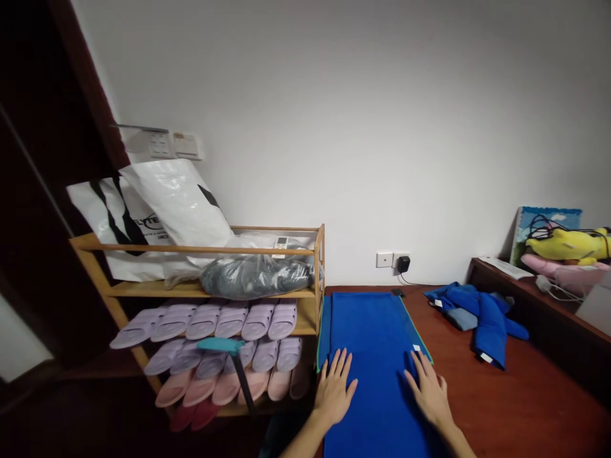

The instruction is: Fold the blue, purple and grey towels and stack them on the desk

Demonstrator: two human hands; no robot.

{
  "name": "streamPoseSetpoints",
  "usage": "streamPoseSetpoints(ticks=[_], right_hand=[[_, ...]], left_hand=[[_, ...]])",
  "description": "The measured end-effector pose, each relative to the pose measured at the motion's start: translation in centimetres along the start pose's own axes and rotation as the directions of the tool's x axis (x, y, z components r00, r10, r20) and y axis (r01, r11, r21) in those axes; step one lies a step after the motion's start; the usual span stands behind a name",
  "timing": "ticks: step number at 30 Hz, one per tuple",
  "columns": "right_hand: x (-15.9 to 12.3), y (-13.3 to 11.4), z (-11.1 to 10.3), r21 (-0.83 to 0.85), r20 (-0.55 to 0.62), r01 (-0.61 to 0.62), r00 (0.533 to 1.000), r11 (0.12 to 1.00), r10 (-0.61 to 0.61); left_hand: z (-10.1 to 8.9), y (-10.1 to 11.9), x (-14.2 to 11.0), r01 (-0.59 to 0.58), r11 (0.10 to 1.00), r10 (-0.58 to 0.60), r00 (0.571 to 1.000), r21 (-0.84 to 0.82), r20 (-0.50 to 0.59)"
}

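Observation:
A long blue cloth (370, 356) with thin green edging lies flat on the reddish-brown wooden table (463, 394), running from the wall toward me. On its left side rests my left hand (334, 389), palm down with the fingers stretched out. My right hand (428, 389) is at the cloth's right edge, fingers spread, close to a small white tag (417, 348). Neither hand grips anything. To the right, several blue pieces of fabric (491, 324) with white tags are heaped loosely on the table.
A wooden shoe rack (210, 291) with several lilac slippers (231, 318) and white bags (176, 197) stands left of the table. A teal-topped object with a dark handle (222, 345) is before it. A plugged-in black adapter (403, 263) is on the wall. A yellow plush toy (568, 245) sits right.

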State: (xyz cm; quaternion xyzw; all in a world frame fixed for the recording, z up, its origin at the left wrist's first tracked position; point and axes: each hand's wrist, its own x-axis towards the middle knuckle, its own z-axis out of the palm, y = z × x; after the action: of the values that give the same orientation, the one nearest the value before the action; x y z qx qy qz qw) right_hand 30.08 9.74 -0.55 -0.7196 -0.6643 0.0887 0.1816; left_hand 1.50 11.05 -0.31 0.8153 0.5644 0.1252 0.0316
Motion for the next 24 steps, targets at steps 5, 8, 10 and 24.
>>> streamPoseSetpoints(ticks=[5, 8, 10, 24], right_hand=[[1.3, 0.2, -1.9, -0.024, -0.028, 0.22, 0.975, 0.975, -0.221], [2.2, 0.3, -1.3, -0.065, 0.034, 0.253, 0.967, 0.965, -0.252], [2.2, 0.4, -0.2, -0.094, 0.067, 0.23, 0.972, 0.969, -0.225], [-5.6, 3.4, -0.1, -0.079, -0.04, 0.216, 0.975, 0.973, -0.219]], left_hand=[[-0.3, 0.2, -0.4, -0.01, 1.0, 0.01, 1.0, 0.01, 0.004], [-0.3, 0.3, -0.7, 0.003, 1.0, -0.003, 1.0, 0.008, 0.011], [-0.3, 0.4, -1.1, 0.01, 1.0, -0.01, 1.0, 0.003, 0.014], [-1.6, 2.6, -7.9, -0.036, 0.996, 0.038, 0.999, -0.083, 0.03]])
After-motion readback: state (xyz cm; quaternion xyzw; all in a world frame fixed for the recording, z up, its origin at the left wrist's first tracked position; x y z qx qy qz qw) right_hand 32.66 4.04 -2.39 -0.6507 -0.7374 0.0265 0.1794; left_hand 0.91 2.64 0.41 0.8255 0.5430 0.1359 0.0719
